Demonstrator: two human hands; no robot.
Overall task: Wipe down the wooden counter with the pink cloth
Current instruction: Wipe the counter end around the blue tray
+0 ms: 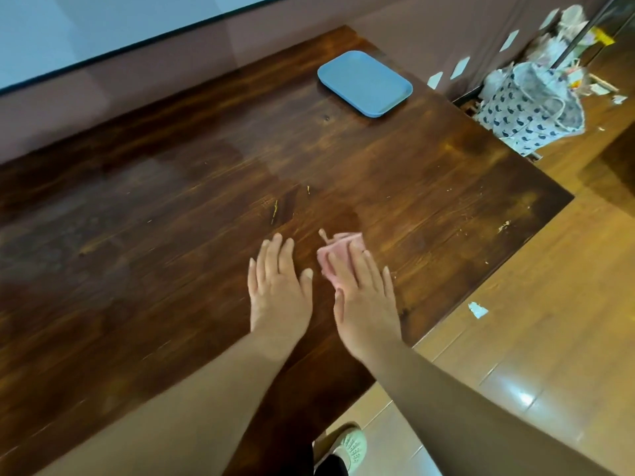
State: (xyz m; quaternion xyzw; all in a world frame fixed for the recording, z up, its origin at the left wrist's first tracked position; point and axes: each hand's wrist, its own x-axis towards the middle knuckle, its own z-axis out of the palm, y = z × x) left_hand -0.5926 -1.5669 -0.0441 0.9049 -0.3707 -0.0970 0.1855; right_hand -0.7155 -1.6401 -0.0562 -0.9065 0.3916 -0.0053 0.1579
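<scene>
Lower centre of frame: your right hand (362,297) lies flat, fingers straight, pressing the cloth (335,257) onto the bench (171,201). Your left hand (278,286), fingers spread, appears to rest on the wood just beside it. Upper centre: a blue tray (364,83).

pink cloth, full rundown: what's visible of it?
The pink cloth is small, soft-looking fabric, folded or bunched into a compact pad, with one thin corner sticking out toward the far left. It lies flat on the dark wooden counter, near its right edge. The right hand presses on it with straight fingers, covering its near part. The left hand lies flat on the wood beside it, not touching it.
</scene>
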